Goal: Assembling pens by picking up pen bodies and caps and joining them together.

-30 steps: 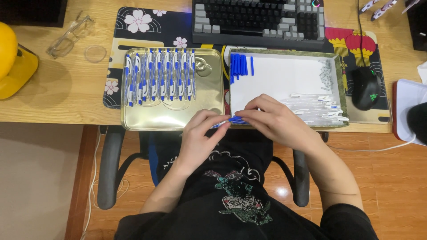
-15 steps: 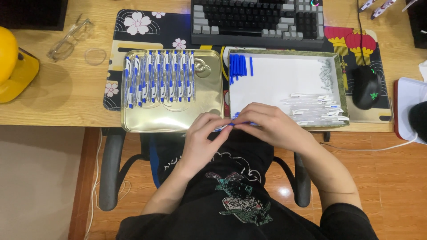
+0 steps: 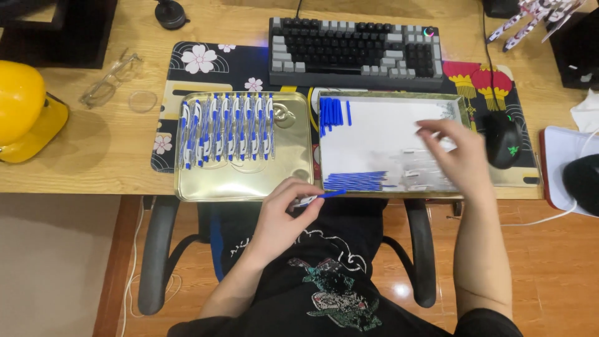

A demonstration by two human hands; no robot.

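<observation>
A: The left hand [image 3: 281, 215] has its fingers pinched on a blue pen part [image 3: 321, 196], just below the gold tray [image 3: 299, 181].

B: The right hand [image 3: 458, 159] hovers loosely open, holding nothing, over the clear barrels [image 3: 415, 168]. A careless reach might scatter them.

A: Wooden surface [image 3: 93, 168], crowded; keyboard [image 3: 352, 53] beyond.

The light-brown wooden table [image 3: 93, 156] is carrying a black desk mat [image 3: 206, 62] showing white-and-pink flowers and red lanterns. The gold metal tray [image 3: 293, 162] is displaying blue-and-white pens [image 3: 228, 128]. The white-lined tray [image 3: 387, 125] is showing solid blue pen parts [image 3: 355, 181]. The keyboard [image 3: 352, 50] is showing grey and black keys. The hard hat [image 3: 25, 109] is showing yellow.
</observation>
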